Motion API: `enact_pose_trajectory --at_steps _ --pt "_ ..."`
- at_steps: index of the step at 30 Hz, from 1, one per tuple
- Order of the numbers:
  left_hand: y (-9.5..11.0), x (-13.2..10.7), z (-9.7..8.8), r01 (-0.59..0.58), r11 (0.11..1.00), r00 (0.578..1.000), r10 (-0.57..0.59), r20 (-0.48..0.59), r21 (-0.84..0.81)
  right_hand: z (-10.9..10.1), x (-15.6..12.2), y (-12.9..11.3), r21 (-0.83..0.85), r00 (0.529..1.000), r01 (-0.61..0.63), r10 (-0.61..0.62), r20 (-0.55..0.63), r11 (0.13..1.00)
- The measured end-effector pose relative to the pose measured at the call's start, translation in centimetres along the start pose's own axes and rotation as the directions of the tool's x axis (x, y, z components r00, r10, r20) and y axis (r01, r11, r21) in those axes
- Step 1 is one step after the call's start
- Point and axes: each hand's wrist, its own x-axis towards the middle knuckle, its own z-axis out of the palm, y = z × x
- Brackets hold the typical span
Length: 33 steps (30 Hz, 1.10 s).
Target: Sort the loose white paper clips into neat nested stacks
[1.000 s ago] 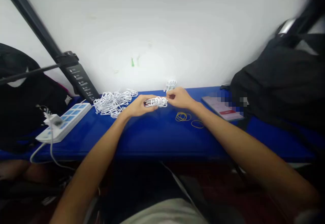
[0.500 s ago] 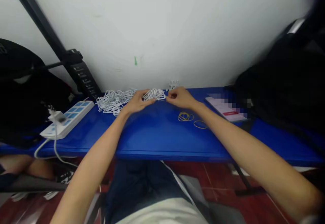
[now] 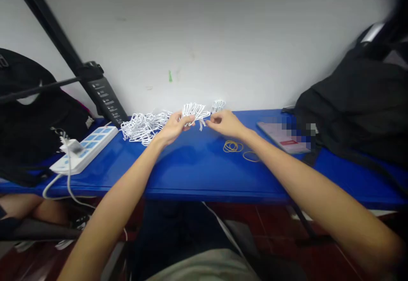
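My left hand (image 3: 174, 129) is closed around a bundle of white bent-wire hooks (image 3: 193, 110), thumb across the front, the hooks fanned out upward and to the right. Just right of the bundle, my right hand (image 3: 227, 123) has thumb and forefinger curled together in a pinch by the hook ends; whatever is in it is too small to make out. A tangled heap of the same white hooks (image 3: 140, 127) lies on the blue table (image 3: 191, 166) left of my left hand. Behind my right hand a smaller group of hooks (image 3: 218, 105) stands near the wall.
Yellow rubber bands (image 3: 232, 146) lie in front of my right hand, beside my forearm. A phone (image 3: 282, 136) rests farther right, before a black bag (image 3: 353, 102). On the left are a white power strip (image 3: 86, 149) with cables, a black post and a black backpack (image 3: 32, 115).
The bundle in my left hand has tilted up and spread, some hook ends now hanging down at its right. My left thumb has moved over its front. My right hand has barely shifted.
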Motion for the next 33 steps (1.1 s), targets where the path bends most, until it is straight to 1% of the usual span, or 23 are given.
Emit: enact_pose_trajectory --at_steps 2,5,7,9,11,13,15,16,19,21,24,26,28,31,33 --pt "-0.1 0.1 0.4 0.018 0.996 1.0 -0.02 -0.016 -0.086 -0.1 -0.2 -0.3 0.096 0.999 -0.001 -0.003 0.041 0.995" --pt "0.0 0.1 0.8 0.023 0.986 0.998 -0.031 -0.049 -0.165 -0.2 -0.4 -0.9 0.284 0.984 -0.066 0.014 0.18 0.957" --pt "0.3 0.1 0.9 0.052 0.967 0.998 -0.062 -0.033 -0.25 -0.2 -0.5 -1.1 0.356 0.972 -0.106 0.021 0.234 0.928" --pt "0.5 0.1 1.0 0.107 0.931 0.994 -0.11 0.013 -0.349 -0.2 -0.5 -1.1 0.399 0.97 -0.127 0.029 0.243 0.908" --pt "0.8 0.0 1.1 0.16 0.86 0.987 -0.154 0.052 -0.484 -0.1 -0.4 -1.0 0.458 0.965 -0.143 0.02 0.263 0.877" --pt "1.0 0.0 1.3 0.186 0.753 0.981 -0.178 0.076 -0.631 0.0 -0.3 -1.1 0.535 0.953 -0.171 0.002 0.302 0.827" --pt "1.1 0.0 1.5 0.164 0.659 0.984 -0.166 0.07 -0.734 0.1 -0.3 -1.3 0.607 0.943 -0.207 -0.009 0.334 0.767" --pt "1.1 0.0 1.6 0.137 0.634 0.987 -0.15 0.053 -0.761 0.1 -0.3 -1.4 0.638 0.938 -0.232 -0.005 0.346 0.735" --pt "1.1 0.1 1.8 0.056 0.625 0.995 -0.097 -0.007 -0.778 0.1 -0.3 -2.0 0.719 0.918 -0.327 0.026 0.395 0.614" --pt "1.0 0.1 2.0 0.037 0.643 0.996 -0.083 -0.021 -0.765 -0.2 -0.3 -2.3 0.767 0.901 -0.376 0.013 0.433 0.52" --pt "1.1 0.1 2.2 0.033 0.664 0.996 -0.084 -0.03 -0.747 -0.8 -0.2 -2.3 0.846 0.901 -0.396 -0.029 0.433 0.358" --pt "1.3 0.0 2.3 0.027 0.665 0.995 -0.088 -0.043 -0.746 -1.1 -0.2 -2.1 0.873 0.905 -0.403 -0.022 0.425 0.275" --pt "1.4 0.0 2.4 0.023 0.65 0.993 -0.105 -0.06 -0.76 -1.2 -0.3 -2.1 0.867 0.893 -0.435 -0.007 0.45 0.243" --pt "1.5 0.0 2.4 0.019 0.604 0.987 -0.136 -0.08 -0.797 -1.2 -0.3 -2.4 0.824 0.85 -0.504 -0.017 0.526 0.256" --pt "1.4 0.1 2.3 0.007 0.582 0.986 -0.14 -0.091 -0.813 -1.1 -0.4 -2.8 0.811 0.831 -0.529 -0.04 0.554 0.251"
